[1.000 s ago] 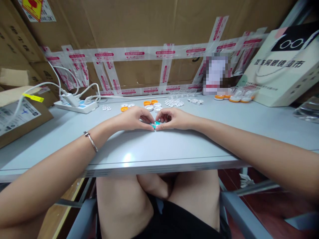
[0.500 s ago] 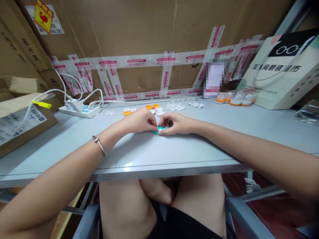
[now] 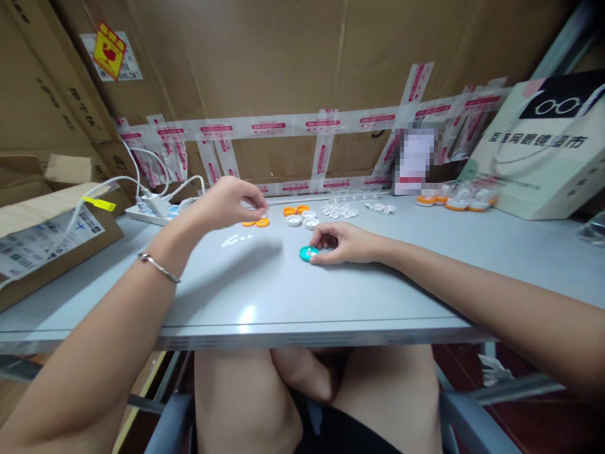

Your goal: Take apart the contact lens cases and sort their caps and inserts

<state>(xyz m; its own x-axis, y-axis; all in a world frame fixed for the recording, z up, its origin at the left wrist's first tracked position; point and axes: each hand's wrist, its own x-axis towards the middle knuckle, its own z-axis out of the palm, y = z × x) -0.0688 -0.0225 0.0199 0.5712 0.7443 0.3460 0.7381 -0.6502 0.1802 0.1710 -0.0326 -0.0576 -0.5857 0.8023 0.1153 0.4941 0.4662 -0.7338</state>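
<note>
My right hand [image 3: 341, 242] rests on the table and grips the rim of a round teal plastic cap [image 3: 305, 254] between thumb and fingers. A small white part [image 3: 312, 253] sits inside the cap. My left hand [image 3: 234, 203] is raised above the table to the left, thumb and fingers pinched together. A whitish speck shows at its fingertips, too small to name. Below that hand lie several small white discs [image 3: 231, 241]. Orange round caps [image 3: 262, 222] are just behind its fingertips, partly covered. Further right stand white round caps [image 3: 293, 221] and more orange ones [image 3: 302, 209].
Behind the caps lie piles of small white plastic parts [image 3: 339, 210] and a row of clear pieces [image 3: 362, 192]. A power strip [image 3: 146, 214] and an open carton [image 3: 61, 243] stand left. Orange-based clear items [image 3: 458, 203], a phone-like screen [image 3: 416, 161] and a paper bag [image 3: 534, 157] are right.
My left hand has let go of the teal cap and moved left and up, away from it. My right hand still holds the cap. The view has shifted slightly.
</note>
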